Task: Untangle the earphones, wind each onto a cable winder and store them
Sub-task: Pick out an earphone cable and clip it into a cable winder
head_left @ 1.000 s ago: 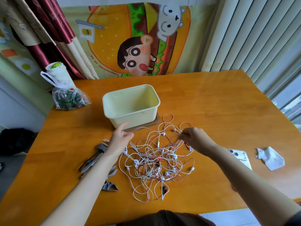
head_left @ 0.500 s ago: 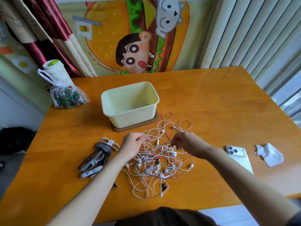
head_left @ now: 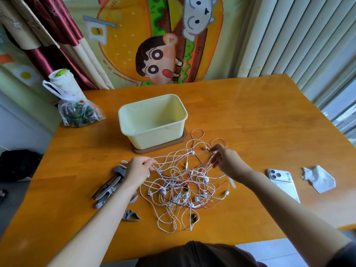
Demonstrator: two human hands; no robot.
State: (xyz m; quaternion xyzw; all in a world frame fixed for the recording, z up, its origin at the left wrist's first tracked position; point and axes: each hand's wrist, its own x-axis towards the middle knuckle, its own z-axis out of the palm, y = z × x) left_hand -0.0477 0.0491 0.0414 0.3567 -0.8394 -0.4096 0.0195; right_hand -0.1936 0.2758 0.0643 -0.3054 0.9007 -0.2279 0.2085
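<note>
A tangle of white and pink earphones (head_left: 185, 185) lies on the orange table in front of me. My left hand (head_left: 138, 170) pinches cables at the tangle's left edge. My right hand (head_left: 225, 160) pinches cables at its upper right, and a white strand runs taut between the two hands. Several grey cable winders (head_left: 111, 187) lie left of the tangle, partly under my left forearm; another grey winder (head_left: 131, 215) sits nearer me. A pale yellow bin (head_left: 154, 120), with nothing in it, stands on a brown base just beyond the tangle.
A white phone (head_left: 282, 181) and a crumpled white wipe (head_left: 318, 179) lie to the right. A plastic bag with a white bottle (head_left: 77, 108) sits at the far left corner. The table's near edge is close to my body.
My left hand moved from near the bin onto the tangle and took hold of cables. Both hands then drew apart, pulling a strand taut.
</note>
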